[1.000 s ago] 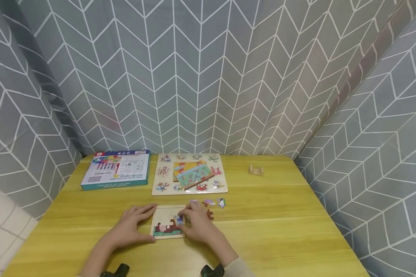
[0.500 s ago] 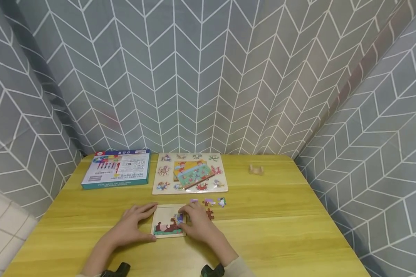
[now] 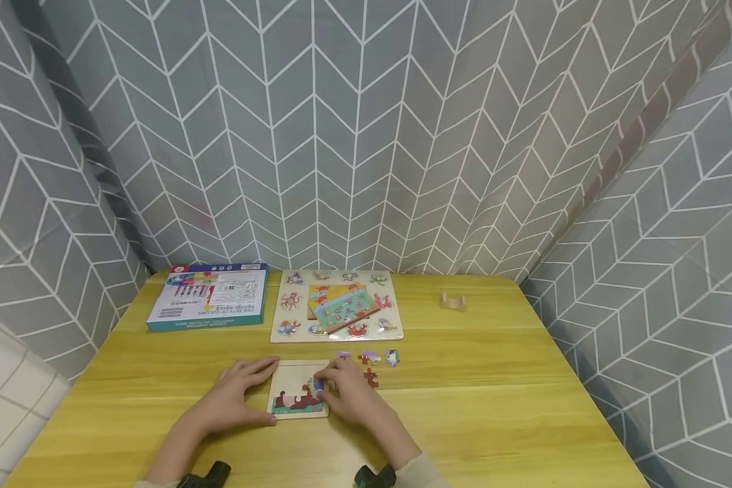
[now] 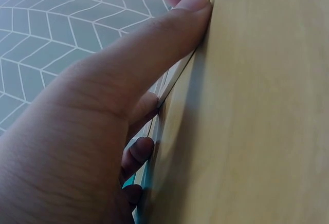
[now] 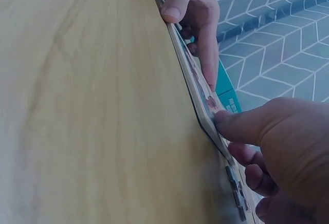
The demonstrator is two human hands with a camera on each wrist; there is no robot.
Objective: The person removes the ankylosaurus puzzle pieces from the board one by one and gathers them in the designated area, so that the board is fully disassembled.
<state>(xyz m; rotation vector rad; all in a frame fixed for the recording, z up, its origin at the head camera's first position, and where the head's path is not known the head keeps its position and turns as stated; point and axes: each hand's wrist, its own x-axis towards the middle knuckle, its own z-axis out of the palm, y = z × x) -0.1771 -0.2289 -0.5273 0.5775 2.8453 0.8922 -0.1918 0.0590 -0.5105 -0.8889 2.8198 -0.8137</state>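
Observation:
A small square wooden puzzle tray [image 3: 287, 378] lies on the table, with brown and green pieces fitted along its lower part. My left hand [image 3: 233, 398] holds its left side, thumb at the near corner and index finger at the far one. At the tray's right side my right hand [image 3: 352, 395] pinches a blue puzzle piece [image 3: 318, 385] with thumb and fingertips, low against the tray. That piece is partly covered by the fingers. In the right wrist view, the right thumb [image 5: 241, 124] touches the tray's edge. Several loose puzzle pieces [image 3: 371, 377] lie just beyond the right hand.
Behind the tray lies a sea-animal board [image 3: 288, 318] with two picture cards [image 3: 344, 310] on it. A flat boxed set [image 3: 210, 298] sits at the back left. A small wooden holder [image 3: 453, 301] stands at the back right, before a grey patterned curtain [image 3: 366, 135].
Both hands keep nearly the same place around the tray. The right fingers shift slightly at the blue piece. The head view has moved a little.

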